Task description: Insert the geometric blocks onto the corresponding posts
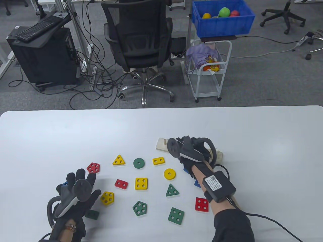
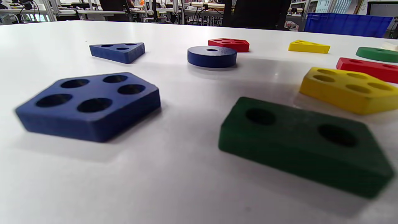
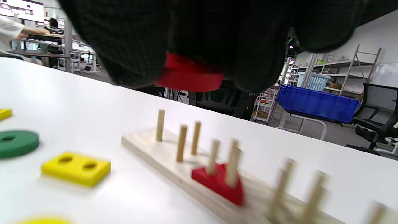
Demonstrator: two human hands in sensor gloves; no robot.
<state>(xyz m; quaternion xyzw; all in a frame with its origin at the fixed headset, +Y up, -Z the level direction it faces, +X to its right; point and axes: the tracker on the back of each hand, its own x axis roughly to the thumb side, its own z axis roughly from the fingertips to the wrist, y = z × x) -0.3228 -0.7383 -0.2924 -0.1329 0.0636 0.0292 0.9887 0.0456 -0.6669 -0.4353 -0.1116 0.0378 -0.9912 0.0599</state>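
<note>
The wooden post board (image 1: 161,144) lies at the table's middle, mostly hidden under my right hand (image 1: 189,148). In the right wrist view my right hand (image 3: 192,56) grips a red round block (image 3: 189,77) above the board (image 3: 149,149), over its left posts (image 3: 160,124). A red triangle (image 3: 217,183) sits on three posts. My left hand (image 1: 78,186) hovers flat with fingers spread at the front left, holding nothing. Below it lie a blue four-hole block (image 2: 90,104) and a green two-hole block (image 2: 304,146).
Loose blocks lie between the hands: yellow triangle (image 1: 118,160), green ring (image 1: 139,163), yellow rectangle (image 1: 158,160), yellow ring (image 1: 169,174), yellow square (image 1: 141,183), red square (image 1: 202,204), green square (image 1: 176,215). A blue ring (image 2: 212,56) and blue triangle (image 2: 118,51) lie far left.
</note>
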